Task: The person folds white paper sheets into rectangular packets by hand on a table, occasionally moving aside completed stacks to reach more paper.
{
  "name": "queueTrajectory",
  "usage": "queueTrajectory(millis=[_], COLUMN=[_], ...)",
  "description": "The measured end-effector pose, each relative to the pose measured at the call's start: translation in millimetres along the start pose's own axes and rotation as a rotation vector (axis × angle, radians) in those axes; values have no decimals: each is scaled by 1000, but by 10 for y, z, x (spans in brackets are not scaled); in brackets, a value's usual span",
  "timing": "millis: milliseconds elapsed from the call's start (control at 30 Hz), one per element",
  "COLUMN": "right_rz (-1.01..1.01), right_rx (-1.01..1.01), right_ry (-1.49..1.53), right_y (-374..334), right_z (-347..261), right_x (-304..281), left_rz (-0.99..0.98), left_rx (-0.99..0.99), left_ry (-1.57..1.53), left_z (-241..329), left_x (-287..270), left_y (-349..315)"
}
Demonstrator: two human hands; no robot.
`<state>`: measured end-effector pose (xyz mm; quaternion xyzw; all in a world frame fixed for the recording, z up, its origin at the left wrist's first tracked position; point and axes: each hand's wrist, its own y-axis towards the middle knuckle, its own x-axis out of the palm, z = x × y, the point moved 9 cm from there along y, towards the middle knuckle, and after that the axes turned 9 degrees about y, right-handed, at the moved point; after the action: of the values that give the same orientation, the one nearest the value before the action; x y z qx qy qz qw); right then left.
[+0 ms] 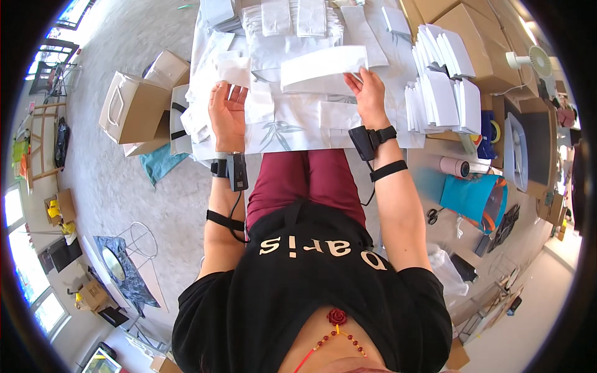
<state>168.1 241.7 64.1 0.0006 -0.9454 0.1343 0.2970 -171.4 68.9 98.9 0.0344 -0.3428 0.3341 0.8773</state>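
Observation:
My right hand (pixel 370 93) pinches the right end of a long white paper-like strip (pixel 320 69), thumb and fingers at its lower corner. The strip lies slanted above the table covering. On the left, my left hand (pixel 228 117) is turned palm up with its fingers apart and lightly curled. Its fingertips meet the lower edge of a small white piece (pixel 234 71); whether they grip it I cannot tell. Another flat white piece (pixel 339 115) rests on the leaf-patterned table covering (pixel 280 138), just left of my right wrist. Black straps and small devices are on both forearms.
Stacked white flat packets (pixel 293 18) cover the far side of the table. More white folded packets (pixel 441 81) stand in rows at the right edge, beside large cardboard boxes (pixel 479 43). A brown carton (pixel 140 109) sits left of the table. A small fan (pixel 538 61) stands at far right.

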Motion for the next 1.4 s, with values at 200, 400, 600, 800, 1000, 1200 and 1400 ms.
queueTrajectory(millis=[200,400,600,800,1000,1200,1400], right_rz=[111,-287,-415,-293,-249,-208,-195], right_rx=[-412,-491,-391,-315,-175,-132,-128], right_ry=[-960,-801,-751,-738,-593,-414,-403], right_y=[11,-731,-1125,-1158,-1190,-1158,-1121], right_z=[-171,-189,-64,21,68,45,44], right_x=[-304,877,1251,841,535,316,193], left_rz=[-102,-166,-289,-365,-410,-411,-410], left_rx=[-27,-62,-21,-39,53,144,105], left_ry=[36,151,334,471,644,825,796], left_z=[-180,-484,-714,-901,-941,-989,-1017], left_x=[336,516,752,808,1007,1159,1169], left_y=[-120,-248,-467,-665,-825,-929,-1027])
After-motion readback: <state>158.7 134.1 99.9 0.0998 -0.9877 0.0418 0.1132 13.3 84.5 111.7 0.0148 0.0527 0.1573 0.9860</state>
